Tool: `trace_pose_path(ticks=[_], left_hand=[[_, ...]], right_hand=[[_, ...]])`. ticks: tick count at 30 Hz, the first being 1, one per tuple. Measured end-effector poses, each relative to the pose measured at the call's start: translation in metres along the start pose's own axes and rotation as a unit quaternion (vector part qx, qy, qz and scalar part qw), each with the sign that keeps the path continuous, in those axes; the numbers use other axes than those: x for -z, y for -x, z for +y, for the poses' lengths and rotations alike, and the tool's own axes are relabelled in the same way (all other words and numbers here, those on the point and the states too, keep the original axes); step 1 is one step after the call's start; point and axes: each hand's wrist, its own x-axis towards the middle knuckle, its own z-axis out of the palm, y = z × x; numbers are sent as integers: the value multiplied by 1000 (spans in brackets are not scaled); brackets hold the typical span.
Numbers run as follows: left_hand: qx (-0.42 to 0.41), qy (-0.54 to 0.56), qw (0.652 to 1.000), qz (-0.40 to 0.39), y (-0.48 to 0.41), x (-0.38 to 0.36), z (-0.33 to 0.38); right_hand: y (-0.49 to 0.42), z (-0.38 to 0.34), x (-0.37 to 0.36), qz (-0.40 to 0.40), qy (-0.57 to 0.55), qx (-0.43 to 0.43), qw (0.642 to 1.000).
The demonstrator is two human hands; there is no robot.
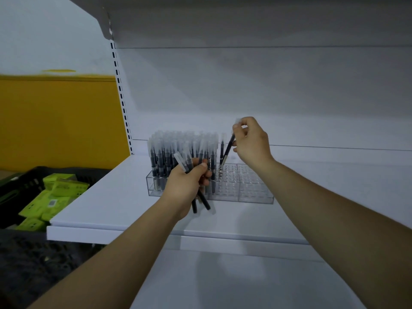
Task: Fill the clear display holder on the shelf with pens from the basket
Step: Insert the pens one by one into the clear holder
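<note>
- My R hand (pixel 250 142) pinches one pen (pixel 227 150) by cap; axis 1–7 o'clock, tip at free hole of holder (pixel 256 191).
- L hand (pixel 186 185) grips spare pens (pixel 204 201), at 8 o'clock of R.

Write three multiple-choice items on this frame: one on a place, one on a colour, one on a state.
1. Where in the clear display holder do the standing pens sit?
A. the right part
B. the left part
C. evenly across it

2. What colour are the boxes in the basket?
A. green
B. red
C. white

3. How is the pen held by the right hand?
A. lying flat on the shelf
B. upright in a slot, released
C. tilted, lower end at the holder's holes

Answers:
1 B: the right part shows only bare holes.
2 A: the boxes are light green against the dark basket.
3 C: the fingers pinch its capped top while it leans down to the holes.
</note>
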Motion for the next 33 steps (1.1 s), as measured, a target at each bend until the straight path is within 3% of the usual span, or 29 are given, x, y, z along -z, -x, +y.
trace_pose_path(ticks=[8,19,24,29,33], left_hand=[[8,29,999,-26,-1,-3,0],[26,45,998,-22,-2,-1,1],[16,17,999,-32,-2,-3,3],[20,17,998,-60,2,-11,7],[24,14,997,-74,5,-16,7]], right_hand=[[5,12,-18,-72,93,-1,993],[11,18,-22,-90,175,-27,980],[26,-4,-4,-11,64,35,997],[39,-22,6,-97,30,79,992],[39,-25,8,-107,27,70,991]])
